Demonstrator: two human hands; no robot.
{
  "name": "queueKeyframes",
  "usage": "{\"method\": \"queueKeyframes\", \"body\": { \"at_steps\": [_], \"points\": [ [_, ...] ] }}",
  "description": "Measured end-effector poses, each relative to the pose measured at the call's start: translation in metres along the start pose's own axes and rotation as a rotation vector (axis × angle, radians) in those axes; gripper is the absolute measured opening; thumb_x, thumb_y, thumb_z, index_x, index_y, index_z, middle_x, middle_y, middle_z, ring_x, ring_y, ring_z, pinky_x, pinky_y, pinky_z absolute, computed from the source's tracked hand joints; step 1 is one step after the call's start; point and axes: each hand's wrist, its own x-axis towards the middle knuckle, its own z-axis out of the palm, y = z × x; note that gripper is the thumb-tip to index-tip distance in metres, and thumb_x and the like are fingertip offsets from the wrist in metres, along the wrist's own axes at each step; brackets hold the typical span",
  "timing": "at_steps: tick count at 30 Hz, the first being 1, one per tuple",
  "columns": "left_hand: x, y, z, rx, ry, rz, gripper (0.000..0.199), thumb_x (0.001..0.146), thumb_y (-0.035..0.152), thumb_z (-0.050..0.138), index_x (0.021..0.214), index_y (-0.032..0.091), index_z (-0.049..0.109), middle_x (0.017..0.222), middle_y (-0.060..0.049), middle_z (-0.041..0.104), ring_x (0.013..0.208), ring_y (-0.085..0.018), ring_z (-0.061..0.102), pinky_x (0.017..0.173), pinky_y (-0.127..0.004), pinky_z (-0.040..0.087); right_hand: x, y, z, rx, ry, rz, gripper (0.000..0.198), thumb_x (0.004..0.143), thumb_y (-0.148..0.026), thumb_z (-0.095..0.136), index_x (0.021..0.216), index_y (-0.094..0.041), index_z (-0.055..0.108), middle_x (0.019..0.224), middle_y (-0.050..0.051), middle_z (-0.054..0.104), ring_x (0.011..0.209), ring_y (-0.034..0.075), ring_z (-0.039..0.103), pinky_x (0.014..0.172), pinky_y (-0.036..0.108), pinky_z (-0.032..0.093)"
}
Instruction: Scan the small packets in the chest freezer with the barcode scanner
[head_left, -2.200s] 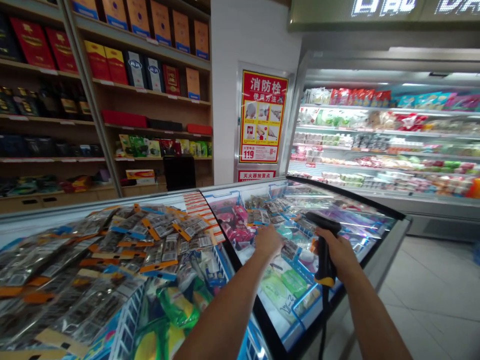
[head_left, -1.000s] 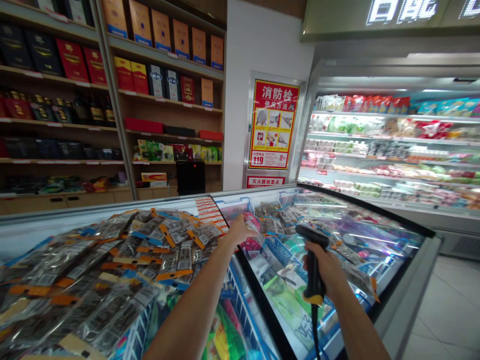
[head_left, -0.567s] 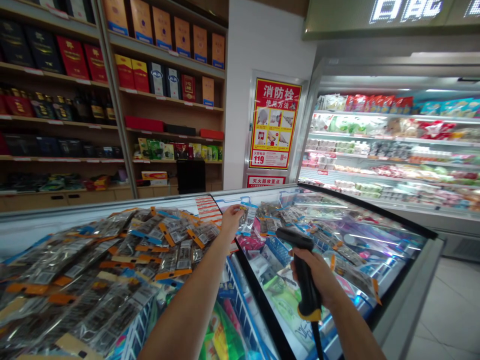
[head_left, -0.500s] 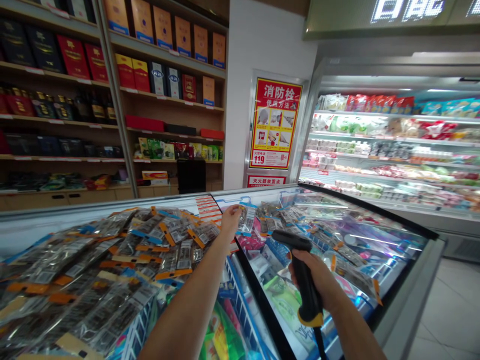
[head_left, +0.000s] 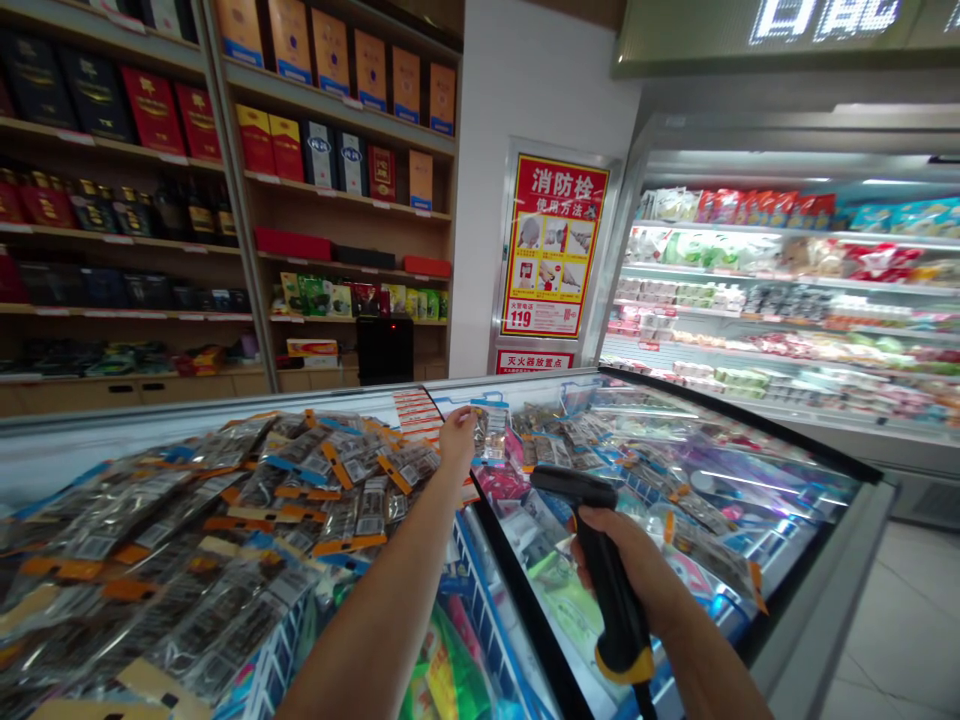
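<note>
My left hand (head_left: 457,437) is stretched out over the chest freezer and pinches the edge of a small clear snack packet (head_left: 491,432) with a blue strip. My right hand (head_left: 626,560) is wrapped round the handle of a black barcode scanner (head_left: 606,580) with a yellow band near its base and a cable running down. The scanner's head points left, toward the packet, apart from it. To the left of my left arm lies a big heap of similar packets (head_left: 247,510), most with orange strips and some with blue. More packets (head_left: 585,430) lie on the right side.
A black frame bar (head_left: 517,580) divides the freezer, with the glass lid (head_left: 675,440) on the right. Blue wire baskets (head_left: 480,600) hold bagged goods. Behind stand wooden shelves (head_left: 337,90) of boxes, a fire-hydrant poster (head_left: 555,245) and a lit refrigerated display (head_left: 780,290).
The scanner's head has shifted slightly left in my right hand. The packet in my left hand has turned and moved up a little. A red light now shows on the black box at the shelf.
</note>
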Motion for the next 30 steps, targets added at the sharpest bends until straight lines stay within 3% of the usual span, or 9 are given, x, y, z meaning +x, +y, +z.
{"method": "queueKeyframes", "body": {
  "at_steps": [17, 30],
  "points": [
    [-0.0003, 0.0066, 0.0009, 0.039, 0.171, 0.027, 0.009, 0.061, 0.021, 0.060, 0.068, 0.016, 0.059, 0.053, 0.003, 0.054, 0.046, -0.007, 0.047, 0.046, -0.019, 0.035, -0.0011, 0.0025, 0.0077, -0.052, -0.022, 0.012, 0.022, 0.070, -0.035, 0.050, 0.067, -0.014, 0.052, 0.044, 0.000, 0.055, 0.035, 0.010, 0.049, 0.036, 0.021, 0.034],
    [0.0012, 0.0065, -0.0002, 0.072, 0.193, 0.042, 0.010, 0.062, 0.023, 0.059, 0.070, 0.017, 0.058, 0.055, 0.003, 0.053, 0.048, -0.008, 0.047, 0.047, -0.020, 0.034, -0.0017, 0.0001, 0.0087, -0.168, -0.019, -0.033, 0.025, 0.070, -0.037, 0.050, 0.064, -0.013, 0.055, 0.044, 0.000, 0.055, 0.036, 0.010, 0.047, 0.036, 0.021, 0.031]
  ]
}}
